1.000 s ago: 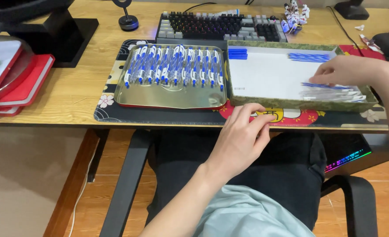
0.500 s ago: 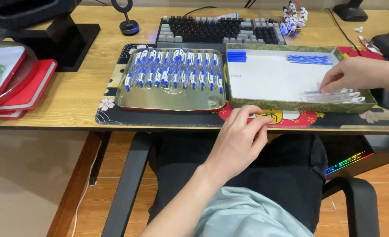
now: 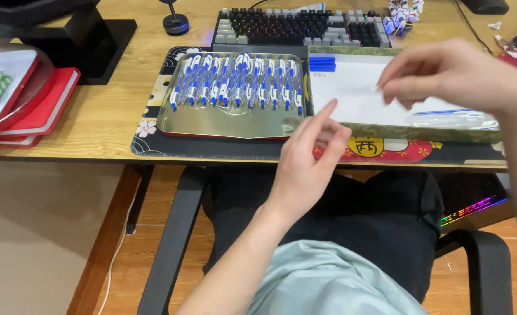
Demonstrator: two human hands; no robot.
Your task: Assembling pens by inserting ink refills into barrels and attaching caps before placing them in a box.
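Far left: red books [image 3: 22, 108] stacked at the desk edge; a dish with green bits on top
Metal tray [image 3: 229, 119]: holds a row of blue-and-white pens [image 3: 238, 84] side by side, clips pointing up the desk; lower half bare
Left hand [image 3: 308, 166]: raised just in front of the desk edge, between the two trays; fingers loosely spread, holding nothing that I can see
White tray [image 3: 352, 87]: green-rimmed; blue pen parts [image 3: 322, 63] at its top left corner, clear barrels [image 3: 451, 119] along its lower right
Right hand [image 3: 451, 73]: hovers over the white tray; thumb and fingertips pinched together, probably on a thin clear piece, though it is too blurred to be sure
Step in hand: seemingly bringing one part toward the left hand for pen assembly
Next move calls for: the hands meeting and lining the piece up straight
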